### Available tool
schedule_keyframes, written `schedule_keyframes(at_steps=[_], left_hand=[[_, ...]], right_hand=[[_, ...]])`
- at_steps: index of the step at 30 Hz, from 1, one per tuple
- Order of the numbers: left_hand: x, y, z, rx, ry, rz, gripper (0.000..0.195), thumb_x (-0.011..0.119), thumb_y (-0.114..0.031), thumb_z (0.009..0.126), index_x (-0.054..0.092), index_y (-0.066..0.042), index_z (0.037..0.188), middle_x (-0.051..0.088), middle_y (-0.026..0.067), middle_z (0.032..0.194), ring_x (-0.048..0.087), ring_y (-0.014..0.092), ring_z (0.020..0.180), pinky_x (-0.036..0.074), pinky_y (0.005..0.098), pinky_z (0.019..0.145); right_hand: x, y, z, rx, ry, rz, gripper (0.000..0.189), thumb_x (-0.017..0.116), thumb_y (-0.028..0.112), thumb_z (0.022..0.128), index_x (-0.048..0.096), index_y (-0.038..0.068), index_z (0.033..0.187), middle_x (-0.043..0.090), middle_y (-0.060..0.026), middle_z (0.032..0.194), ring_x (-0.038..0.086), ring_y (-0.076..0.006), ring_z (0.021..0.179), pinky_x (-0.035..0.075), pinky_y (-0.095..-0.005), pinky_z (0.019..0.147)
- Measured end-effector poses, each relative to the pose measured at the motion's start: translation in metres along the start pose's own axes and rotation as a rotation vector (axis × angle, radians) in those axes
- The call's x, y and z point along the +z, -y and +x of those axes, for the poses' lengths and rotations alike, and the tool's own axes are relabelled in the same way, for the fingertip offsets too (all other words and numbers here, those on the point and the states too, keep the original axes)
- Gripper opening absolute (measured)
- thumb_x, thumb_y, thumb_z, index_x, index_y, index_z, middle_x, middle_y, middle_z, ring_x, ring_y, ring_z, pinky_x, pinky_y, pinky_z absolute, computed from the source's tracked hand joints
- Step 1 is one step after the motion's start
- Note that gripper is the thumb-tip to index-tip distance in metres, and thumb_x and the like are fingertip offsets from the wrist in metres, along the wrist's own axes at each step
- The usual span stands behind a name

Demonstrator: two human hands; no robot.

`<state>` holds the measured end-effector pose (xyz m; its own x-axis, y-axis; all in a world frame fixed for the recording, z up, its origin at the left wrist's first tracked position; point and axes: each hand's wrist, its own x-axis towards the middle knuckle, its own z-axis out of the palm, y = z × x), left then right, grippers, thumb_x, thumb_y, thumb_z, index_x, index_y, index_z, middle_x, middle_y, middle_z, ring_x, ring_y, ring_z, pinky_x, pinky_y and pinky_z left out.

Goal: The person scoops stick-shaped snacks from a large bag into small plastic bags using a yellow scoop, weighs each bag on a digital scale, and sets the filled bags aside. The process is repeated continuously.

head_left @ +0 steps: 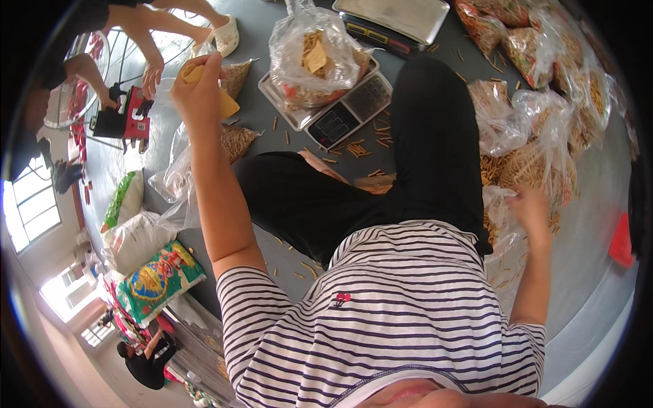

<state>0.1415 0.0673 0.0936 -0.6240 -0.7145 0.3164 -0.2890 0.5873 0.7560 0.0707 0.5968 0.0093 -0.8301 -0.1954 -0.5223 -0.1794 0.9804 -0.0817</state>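
My left hand (199, 92) is raised at the left, its fingers closed around thin yellow pieces (229, 105) that look like paper or card. My right hand (531, 206) is blurred by motion beside a clear plastic bag (497, 204) of brown sticks on the floor; whether it grips the plastic cannot be told. Ahead of my folded legs, an open clear bag (316, 51) of brown sticks rests on a digital scale (334, 125). A yellow slip (316, 57) lies on the sticks in that bag.
Filled bags (546, 117) heap at the right, near a red object (621, 242). A second scale (393, 18) stands ahead. Loose sticks (359, 149) litter the floor. At left, another person's hands (152, 79) touch a red-and-black machine (122, 120); large printed sacks (158, 280) lie nearby.
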Motion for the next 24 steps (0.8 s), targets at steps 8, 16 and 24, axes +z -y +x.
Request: schedule_keyframes(at_steps=[8, 16, 24], left_hand=[[0.041, -0.004, 0.035, -0.006, 0.379, 0.61, 0.072, 0.059, -0.064, 0.068, 0.06, -0.001, 0.102, 0.064, 0.0171, 0.091, 0.063, 0.03, 0.085, 0.047, 0.0372, 0.077], [0.05, 0.015, 0.037, -0.07, 0.43, 0.566, 0.067, 0.06, -0.059, 0.069, 0.059, -0.002, 0.105, 0.064, 0.0161, 0.093, 0.061, 0.033, 0.088, 0.046, 0.0399, 0.08], [0.039, 0.018, 0.028, -0.251, 0.198, 0.171, 0.04, 0.066, -0.04, 0.073, 0.065, -0.002, 0.084, 0.062, 0.009, 0.069, 0.06, 0.018, 0.064, 0.047, 0.0294, 0.062]], right_hand=[[-0.146, 0.212, 0.127, -0.576, -0.227, 0.621, 0.049, 0.052, 0.039, 0.087, 0.048, 0.006, 0.123, 0.062, -0.0052, 0.099, 0.056, -0.0097, 0.08, 0.044, -0.022, 0.07], [-0.107, 0.367, 0.152, -0.997, -0.636, 0.352, 0.017, 0.058, 0.011, 0.079, 0.061, 0.003, 0.093, 0.061, -0.0135, 0.088, 0.06, -0.0302, 0.079, 0.048, -0.0351, 0.066], [-0.021, 0.451, 0.236, -1.032, 0.118, -0.101, 0.022, 0.045, 0.01, 0.08, 0.062, -0.002, 0.088, 0.062, -0.0216, 0.092, 0.061, -0.0337, 0.084, 0.048, -0.0412, 0.074]])
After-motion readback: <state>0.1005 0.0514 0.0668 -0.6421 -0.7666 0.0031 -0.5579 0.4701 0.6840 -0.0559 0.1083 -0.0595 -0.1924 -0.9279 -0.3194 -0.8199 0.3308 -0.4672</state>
